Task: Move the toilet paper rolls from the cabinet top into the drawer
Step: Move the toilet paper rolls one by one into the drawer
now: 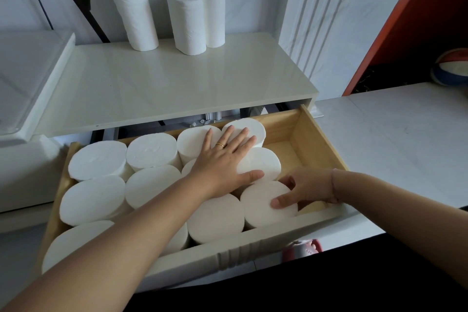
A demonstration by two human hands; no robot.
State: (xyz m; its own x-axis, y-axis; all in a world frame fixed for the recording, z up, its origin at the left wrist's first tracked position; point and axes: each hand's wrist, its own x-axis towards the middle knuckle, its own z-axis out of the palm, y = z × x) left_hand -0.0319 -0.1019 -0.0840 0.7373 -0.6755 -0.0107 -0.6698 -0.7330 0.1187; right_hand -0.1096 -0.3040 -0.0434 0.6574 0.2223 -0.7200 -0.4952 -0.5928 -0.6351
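1. Left part of the open pale wooden drawer (320, 139): white cylindrical toilet paper rolls (97, 159), packed in upright.
2. Behind the drawer, on the glossy cream cabinet top (177, 88): three upright rolls (188, 20).
3. Mid-drawer: left hand (222, 162) flat, fingers spread, pressing on roll tops.
4. Towards the drawer's front right: right hand (304, 189) curled round the front-right roll (260, 205), thumb on top.

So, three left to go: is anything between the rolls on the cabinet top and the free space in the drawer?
Nothing visible. The rolls stand at the back of the cabinet top; the drawer is open below, its right-end gap uncovered.
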